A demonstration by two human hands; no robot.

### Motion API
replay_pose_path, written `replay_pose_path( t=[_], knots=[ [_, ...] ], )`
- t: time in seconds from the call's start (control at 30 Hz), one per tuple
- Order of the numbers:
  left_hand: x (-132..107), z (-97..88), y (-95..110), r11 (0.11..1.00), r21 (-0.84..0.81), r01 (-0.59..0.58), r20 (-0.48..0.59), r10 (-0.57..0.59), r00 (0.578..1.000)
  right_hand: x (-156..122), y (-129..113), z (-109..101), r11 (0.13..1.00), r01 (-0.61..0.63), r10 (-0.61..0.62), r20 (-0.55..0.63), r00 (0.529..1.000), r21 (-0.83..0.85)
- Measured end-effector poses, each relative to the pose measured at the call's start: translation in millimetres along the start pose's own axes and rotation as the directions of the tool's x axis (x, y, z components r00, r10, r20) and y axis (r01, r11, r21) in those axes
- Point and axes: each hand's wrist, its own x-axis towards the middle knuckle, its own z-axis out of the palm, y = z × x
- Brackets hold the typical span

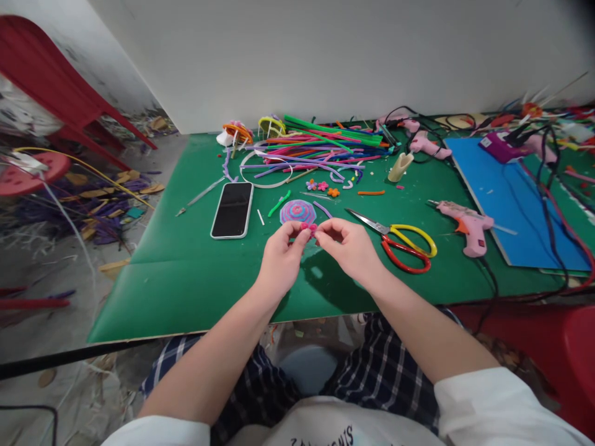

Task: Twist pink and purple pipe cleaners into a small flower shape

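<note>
Both hands meet above the green mat (186, 260). My left hand (281, 257) and my right hand (346, 248) pinch a small pink pipe-cleaner piece (308, 228) between their fingertips, fingers curled closed. Just beyond the fingertips lies a flat spiral disc (297, 212) wound from purple, blue and pink pipe cleaner. A smartphone (232, 209) lies face up, screen dark, left of the disc. Scissors (400, 241) with yellow and red handles lie right of my right hand.
A heap of coloured pipe cleaners (320, 148) and a white ring (266, 168) lie at the back. Pink glue guns (467, 226) (425, 144) with cables, a blue board (511, 204) on the right. Red stool (28, 170) and scrap litter on the floor to the left.
</note>
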Motion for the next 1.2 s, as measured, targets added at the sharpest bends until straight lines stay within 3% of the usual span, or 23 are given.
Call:
replay_pose_path(
  t=[0.13, 0.37, 0.5, 0.57, 0.7, 0.77, 0.83, 0.9, 1.0, 1.1, 1.2],
  knots=[
    [2, -2.2, -2, 1.0, 0.014, -0.002, -0.007, 0.002, 1.0, 3, 3, -4, 1.0, 0.017, -0.017, 0.031, 0.999, 0.009],
    [2, -4.3, 1, 0.966, 0.247, -0.071, -0.038, 0.083, 0.996, 7, 5, -9, 0.997, 0.067, -0.068, 0.012, 0.998, 0.039],
    [-1, -3.6, 1, 0.958, 0.255, -0.13, -0.059, 0.149, 0.987, 4, 3, -7, 0.978, 0.177, -0.184, -0.052, 0.982, -0.114],
    [0, -5.1, 2, 0.985, 0.139, -0.104, -0.071, 0.114, 0.991, 1, 3, -9, 0.912, 0.305, -0.345, -0.114, 0.932, -0.274],
    [-1, -9.4, 11, 0.985, -0.168, 0.031, -0.027, -0.036, 0.999, -4, 14, -13, 0.657, 0.527, -0.661, -0.076, 0.747, -0.539],
    [-3, -10.8, 15, 0.969, -0.238, 0.065, 0.006, -0.065, 0.998, -4, 21, -13, 0.555, 0.592, -0.735, -0.011, 0.678, -0.585],
    [-4, -11.6, 19, 0.965, -0.259, 0.049, 0.002, -0.05, 0.999, -5, 25, -12, 0.525, 0.612, -0.753, 0.012, 0.658, -0.592],
    [-5, -12.5, 20, 0.965, -0.26, 0.022, -0.021, -0.029, 0.999, -5, 22, -10, 0.569, 0.59, -0.726, -0.013, 0.687, -0.573],
    [-4, -13.6, 19, 0.969, -0.246, 0.003, -0.072, -0.021, 0.997, -5, 10, -8, 0.742, 0.498, -0.595, -0.098, 0.798, -0.449],
    [-4, -13.0, 17, 0.976, -0.219, -0.015, -0.119, -0.012, 0.993, -4, 1, -5, 0.943, 0.284, -0.309, -0.14, 0.941, -0.171],
    [-4, -10.2, 16, 0.98, -0.197, -0.023, -0.112, 0.001, 0.994, -1, 1, -2, 0.992, 0.08, -0.073, -0.077, 0.994, 0.094]
  ],
)
